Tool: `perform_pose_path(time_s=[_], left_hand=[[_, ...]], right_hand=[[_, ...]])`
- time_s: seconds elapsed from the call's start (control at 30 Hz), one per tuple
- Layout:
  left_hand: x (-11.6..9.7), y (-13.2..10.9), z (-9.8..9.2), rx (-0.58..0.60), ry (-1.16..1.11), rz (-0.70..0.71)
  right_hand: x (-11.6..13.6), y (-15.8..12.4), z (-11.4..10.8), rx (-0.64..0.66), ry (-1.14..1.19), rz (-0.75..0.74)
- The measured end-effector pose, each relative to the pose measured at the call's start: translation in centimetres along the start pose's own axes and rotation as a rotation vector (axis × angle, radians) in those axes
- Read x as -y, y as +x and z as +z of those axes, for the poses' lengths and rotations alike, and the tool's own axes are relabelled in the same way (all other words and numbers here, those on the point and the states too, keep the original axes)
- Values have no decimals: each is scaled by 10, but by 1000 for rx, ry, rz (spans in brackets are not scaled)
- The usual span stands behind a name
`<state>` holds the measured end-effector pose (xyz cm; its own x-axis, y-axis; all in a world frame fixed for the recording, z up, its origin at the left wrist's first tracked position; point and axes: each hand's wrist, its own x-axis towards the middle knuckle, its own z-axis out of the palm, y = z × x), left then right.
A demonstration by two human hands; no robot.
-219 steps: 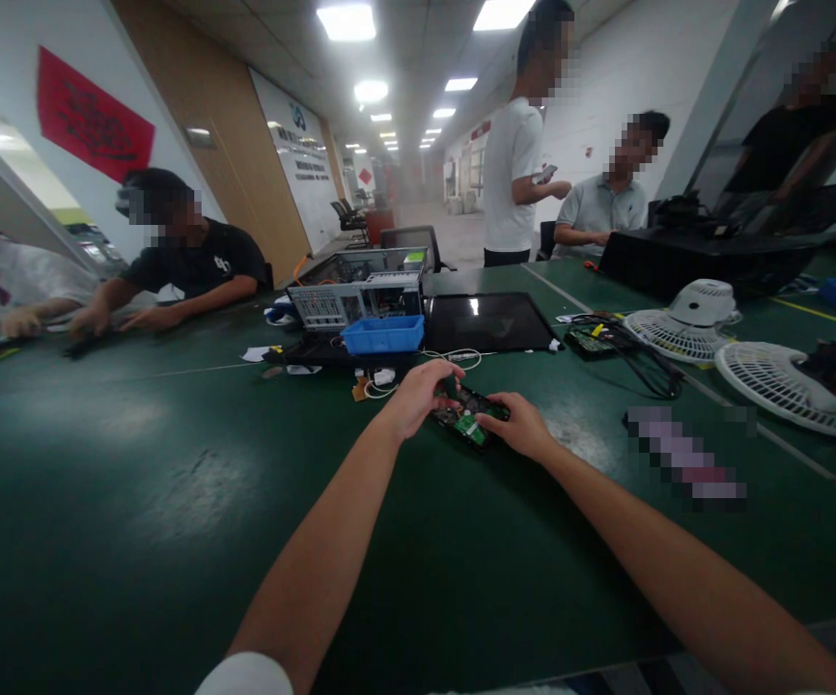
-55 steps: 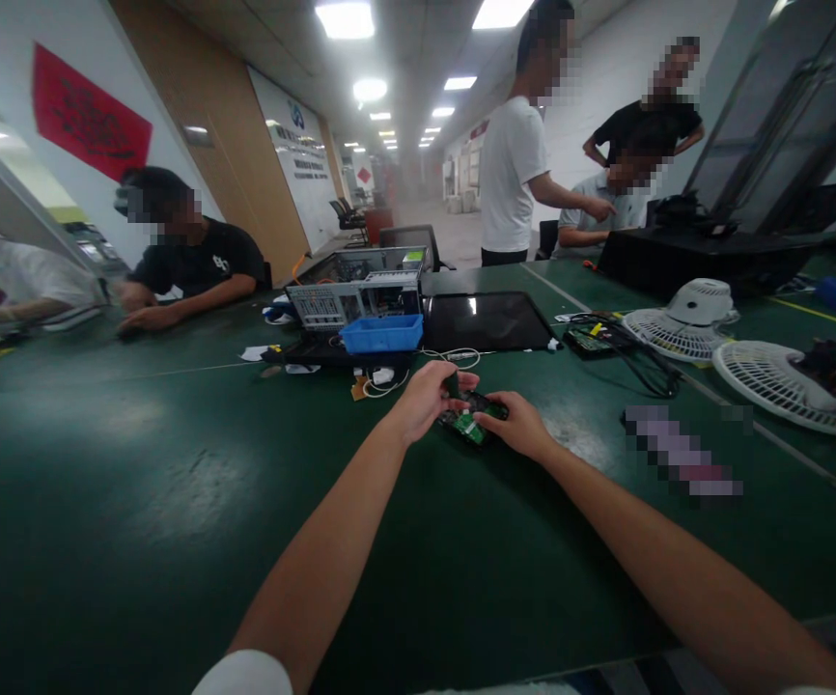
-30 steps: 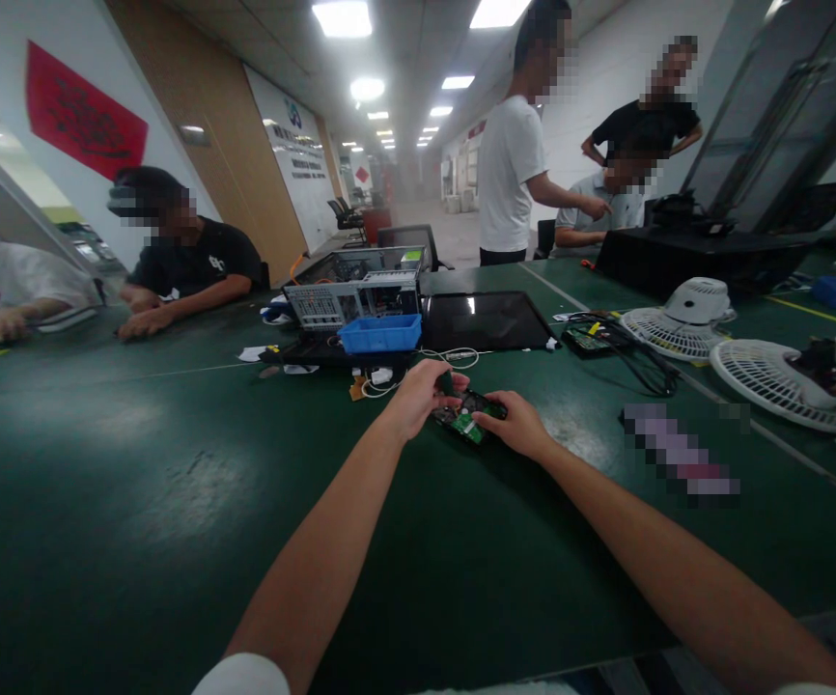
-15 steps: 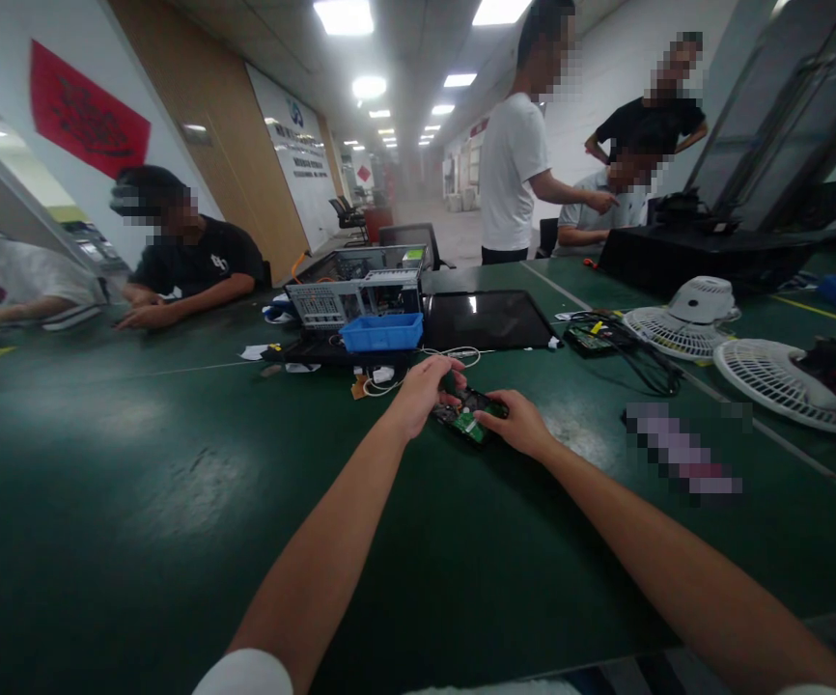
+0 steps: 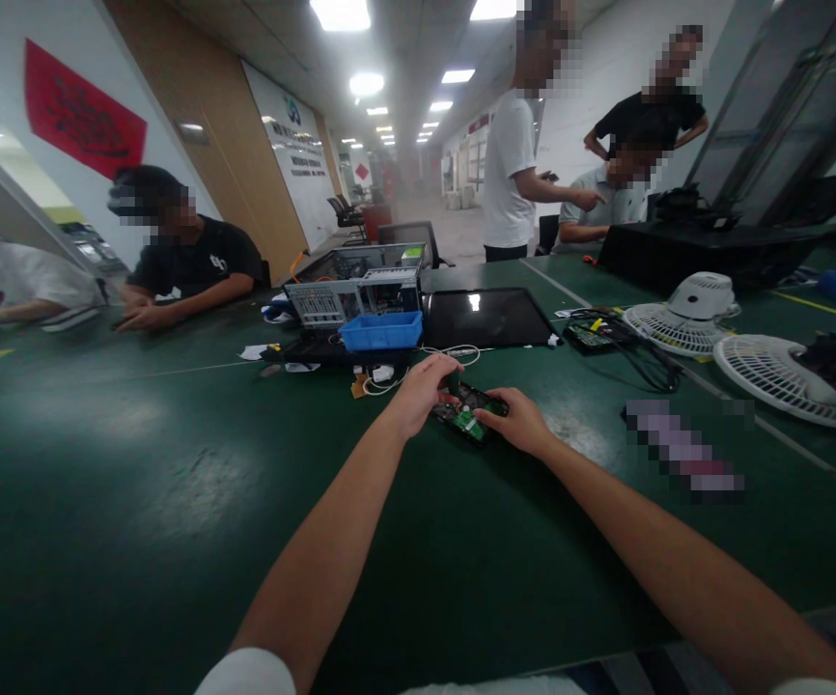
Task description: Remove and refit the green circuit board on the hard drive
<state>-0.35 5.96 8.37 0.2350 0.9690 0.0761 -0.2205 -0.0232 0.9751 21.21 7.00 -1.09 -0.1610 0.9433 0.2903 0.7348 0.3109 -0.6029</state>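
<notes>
A small black device with a green circuit board (image 5: 470,421) lies on the green table (image 5: 172,463) at arm's length. My right hand (image 5: 515,421) grips its right end, fingers curled round it. My left hand (image 5: 418,394) is closed round a small dark tool (image 5: 453,382), a screwdriver by the look of it, held upright over the board's left part. The tool's tip is hidden.
Behind the board stand an open computer case (image 5: 360,290), a blue tray (image 5: 381,332), a black panel (image 5: 487,319) and white cables (image 5: 381,381). Two white fan grilles (image 5: 685,314) lie at the right. Other people sit at the left and stand at the back right.
My hands stay on the board with only small shifts of the left hand and tool. The people at the back right have moved a little; one came into view since the earliest frame.
</notes>
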Motion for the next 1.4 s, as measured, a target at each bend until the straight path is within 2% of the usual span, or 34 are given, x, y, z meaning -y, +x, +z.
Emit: perform_pose_path(time_s=[0.23,0.43,0.73,0.93,1.13,1.4], left_hand=[[0,-3,3,66,-50,-40],[5,2,1,-14,-95,-73],[1,2,-2,-69,-12,-16],[-2,0,-2,-33,17,-5],[2,0,2,37,-110,-56],[7,4,-1,-10,-159,-89]], right_hand=[[-2,0,1,0,13,-21],[-1,0,0,-4,10,-17],[-1,0,0,0,3,-9],[-2,0,0,2,2,-3],[-4,0,1,-11,15,-17],[-5,0,2,-15,6,-23]])
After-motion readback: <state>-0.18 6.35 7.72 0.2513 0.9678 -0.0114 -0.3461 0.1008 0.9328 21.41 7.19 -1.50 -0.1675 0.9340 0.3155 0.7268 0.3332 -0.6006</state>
